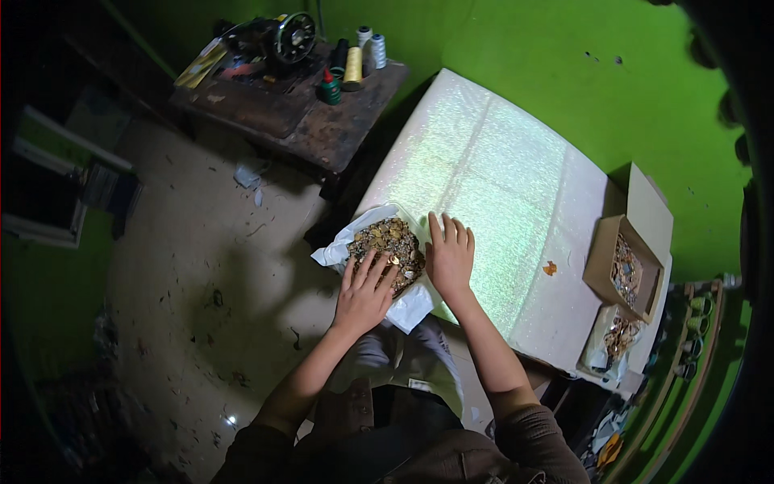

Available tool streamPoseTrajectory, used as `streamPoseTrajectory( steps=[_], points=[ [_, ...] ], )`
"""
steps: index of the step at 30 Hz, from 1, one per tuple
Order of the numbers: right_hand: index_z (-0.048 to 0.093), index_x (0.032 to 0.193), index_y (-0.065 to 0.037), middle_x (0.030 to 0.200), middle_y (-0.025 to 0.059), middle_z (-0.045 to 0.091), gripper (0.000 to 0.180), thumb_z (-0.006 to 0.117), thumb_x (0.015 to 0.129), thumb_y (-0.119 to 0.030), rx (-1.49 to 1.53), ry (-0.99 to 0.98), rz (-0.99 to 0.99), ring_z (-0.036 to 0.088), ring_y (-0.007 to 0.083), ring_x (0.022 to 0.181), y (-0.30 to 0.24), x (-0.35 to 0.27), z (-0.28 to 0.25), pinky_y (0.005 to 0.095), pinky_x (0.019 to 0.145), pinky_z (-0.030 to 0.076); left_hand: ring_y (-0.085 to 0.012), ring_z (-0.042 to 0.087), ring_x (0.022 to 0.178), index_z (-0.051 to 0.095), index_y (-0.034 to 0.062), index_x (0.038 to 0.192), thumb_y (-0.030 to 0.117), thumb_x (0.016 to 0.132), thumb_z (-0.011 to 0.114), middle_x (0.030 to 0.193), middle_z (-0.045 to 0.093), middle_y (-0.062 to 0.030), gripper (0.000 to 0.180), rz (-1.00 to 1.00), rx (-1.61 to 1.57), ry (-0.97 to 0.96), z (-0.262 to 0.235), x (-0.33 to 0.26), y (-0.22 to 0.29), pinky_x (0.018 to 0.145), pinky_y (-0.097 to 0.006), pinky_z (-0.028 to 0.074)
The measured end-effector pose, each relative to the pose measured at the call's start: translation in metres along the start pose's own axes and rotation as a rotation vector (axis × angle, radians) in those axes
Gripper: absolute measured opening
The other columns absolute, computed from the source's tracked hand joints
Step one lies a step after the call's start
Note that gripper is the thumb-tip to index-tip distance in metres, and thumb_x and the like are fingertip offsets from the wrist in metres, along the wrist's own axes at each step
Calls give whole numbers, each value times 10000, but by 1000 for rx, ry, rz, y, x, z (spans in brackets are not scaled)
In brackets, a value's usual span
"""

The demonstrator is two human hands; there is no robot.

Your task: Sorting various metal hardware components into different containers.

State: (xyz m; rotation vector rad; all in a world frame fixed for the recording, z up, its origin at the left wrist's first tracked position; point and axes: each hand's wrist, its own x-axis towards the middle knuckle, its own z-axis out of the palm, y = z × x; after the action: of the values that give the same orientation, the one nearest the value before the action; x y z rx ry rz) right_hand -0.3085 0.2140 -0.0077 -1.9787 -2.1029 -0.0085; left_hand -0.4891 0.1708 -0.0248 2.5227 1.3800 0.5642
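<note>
The left hand [364, 297] lies spread on the small pieces [385, 238] in the white bag [411, 306], at the tabletop [504, 202] edge; the right hand [451, 262], fingers extended, is beside it. Caution: forceful raking may spill pieces floorward.

Left fingers [366, 267] — spread — on small pieces [384, 235]; right fingers [449, 231] beside.

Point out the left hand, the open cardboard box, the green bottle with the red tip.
Left hand [363, 305]: head view, back of the hand.
Open cardboard box [601, 252]: head view, its side wall.
Green bottle [331, 93]: head view, middle of its body.
</note>
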Motion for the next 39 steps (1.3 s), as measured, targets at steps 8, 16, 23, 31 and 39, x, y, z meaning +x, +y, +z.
streamPoseTrajectory(
  steps=[8,16,23,31,39],
  points=[
    [480,1240,-297,1438,93,202,582,471,728,-19,-113,19,42,150,360,1318,43,-48,-9,541,1038,130,-360,167,1306,503,237,1223,301,827,487,1423,227,-97,402,-24,168,-49,23,31,14,1019,-574,96],
    [540,1179,-267,1442,119,179,494,478,740,-49,-117,39,286,127,385,1318,118,-115,-34,566,1029,114,-359,180,1300,533,246,1193,318,821,493,1428,214,-96,381,216,65,-128,62,70,89,1019,-579,94],
    [487,1228,-302,1444,149,139,572,497,726,-27,-171,9,496,103,417,1311,197,-191,-70,623,998,81,-385,149,1304,517,251,1207,308,814,511,1423,225,-110,398,443,-27,-214,109,86,195,990,-626,77],
    [466,1244,-267,1419,143,219,520,491,760,-79,-244,53,566,167,369,1309,282,-268,-96,620,1000,86,-373,215,1288,532,226,1186,293,808,524,1420,248,-87,384,512,-46,-200,154,91,307,966,-637,145],
    [491,1220,-180,1425,122,226,453,461,774,-108,-246,71,485,211,389,1288,329,-287,-112,608,987,144,-419,160,1291,527,285,1184,263,802,533,1425,222,-110,382,514,-26,-269,174,95,358,976,-648,67]
  ],
)
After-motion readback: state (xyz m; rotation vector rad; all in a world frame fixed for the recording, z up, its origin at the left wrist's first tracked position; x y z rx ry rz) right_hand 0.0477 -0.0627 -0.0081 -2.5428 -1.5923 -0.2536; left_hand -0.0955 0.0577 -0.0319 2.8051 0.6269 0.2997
